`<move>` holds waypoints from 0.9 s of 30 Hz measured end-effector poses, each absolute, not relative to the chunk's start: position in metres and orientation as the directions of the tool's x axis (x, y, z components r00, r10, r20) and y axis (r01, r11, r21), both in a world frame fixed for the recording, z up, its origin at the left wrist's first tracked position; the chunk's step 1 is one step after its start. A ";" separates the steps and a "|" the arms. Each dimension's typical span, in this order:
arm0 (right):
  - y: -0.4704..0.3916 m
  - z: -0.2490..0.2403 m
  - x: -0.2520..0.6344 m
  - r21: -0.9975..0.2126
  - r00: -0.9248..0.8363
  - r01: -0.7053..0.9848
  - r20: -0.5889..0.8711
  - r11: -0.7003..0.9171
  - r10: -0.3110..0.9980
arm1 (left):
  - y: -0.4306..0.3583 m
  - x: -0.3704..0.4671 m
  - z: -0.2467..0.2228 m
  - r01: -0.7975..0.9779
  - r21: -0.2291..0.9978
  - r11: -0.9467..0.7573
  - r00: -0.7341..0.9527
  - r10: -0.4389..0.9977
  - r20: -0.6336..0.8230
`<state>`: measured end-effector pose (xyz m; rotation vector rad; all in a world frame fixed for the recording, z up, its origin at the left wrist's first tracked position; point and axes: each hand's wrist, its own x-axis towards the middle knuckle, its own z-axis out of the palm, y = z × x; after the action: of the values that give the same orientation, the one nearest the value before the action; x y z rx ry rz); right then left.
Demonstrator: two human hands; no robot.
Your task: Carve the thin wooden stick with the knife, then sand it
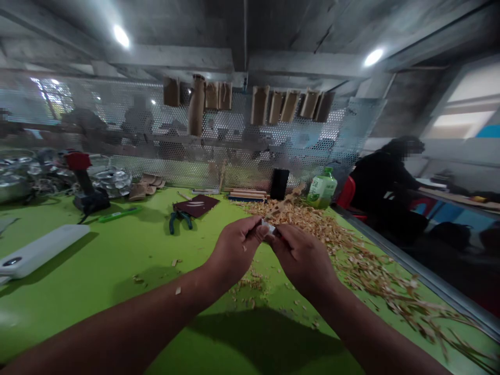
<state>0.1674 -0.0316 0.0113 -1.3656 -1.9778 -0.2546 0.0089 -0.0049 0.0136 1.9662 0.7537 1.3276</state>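
Observation:
My left hand (pixel 236 244) and my right hand (pixel 307 256) meet above the green table (pixel 128 271). Both are closed, their fingertips round a small whitish piece (pixel 267 225) that is mostly covered. The left thumb presses on it from the near side. Fingers of the right hand pinch its other end; whether they grip a second thing is hidden. Just beyond the fingertips a light brown strip of wood (pixel 287 202) slants up to the right; I cannot tell whether it is held. Small wood chips (pixel 252 281) are scattered below the hands, and a few cling to my left arm.
Curled wood shavings (pixel 351 245) spread along the right side. Pliers (pixel 180 221), a dark red sheet (pixel 198 205), a green bottle (pixel 322 188), a cordless drill (pixel 84 182), a green cutter (pixel 119 214) and a white bar-shaped device (pixel 49 250) stand about. A person (pixel 385 177) sits at right.

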 end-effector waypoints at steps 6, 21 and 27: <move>-0.031 0.011 0.168 -0.227 -0.188 0.875 0.654 0.428 0.733 | -0.005 0.010 0.011 0.117 0.783 -0.611 0.299 0.774 0.559; -0.029 0.010 0.168 -0.278 -0.189 0.854 0.623 0.441 0.759 | -0.005 0.010 0.015 0.019 0.830 -0.558 0.342 0.784 0.519; -0.029 0.008 0.167 -0.176 -0.181 0.906 0.659 0.384 0.730 | -0.005 0.013 0.013 -0.018 0.857 -0.516 0.306 0.813 0.496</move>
<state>0.1675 -0.0294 0.0082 -1.4023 -1.9687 -0.3340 0.0125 -0.0049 0.0127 1.7713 0.7163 1.3049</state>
